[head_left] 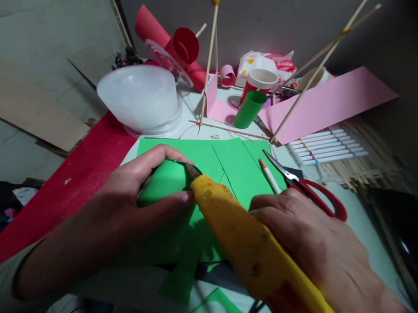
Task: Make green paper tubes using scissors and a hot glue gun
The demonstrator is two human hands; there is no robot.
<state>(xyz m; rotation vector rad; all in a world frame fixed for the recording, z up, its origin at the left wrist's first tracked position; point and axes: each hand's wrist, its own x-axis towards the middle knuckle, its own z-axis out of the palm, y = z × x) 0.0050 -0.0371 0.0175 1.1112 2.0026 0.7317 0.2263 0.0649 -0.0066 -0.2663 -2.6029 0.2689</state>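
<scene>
My left hand (117, 203) is closed round a curved piece of green paper (165, 184), thumb on the near side and fingers over the far edge. What lies inside the curve is mostly hidden. In my right hand (317, 237) is a yellow hot glue gun (240, 228), its trigger out of sight. The nozzle touches or nearly touches the green paper's edge beside my left fingertips. Flat green sheets (209, 152) with drawn or cut lines lie beneath. Just beyond my right hand are red-handled scissors (310, 190) and a white pencil (269, 176).
Behind stand thin stick frames (209, 58), a green paper tube (249, 109), a paper cup (260, 80) and pink card (331, 104). Plastic bowls (138, 96) are at the left, white markers (327, 146) at the right. Green offcuts (218, 302) lie near the front edge.
</scene>
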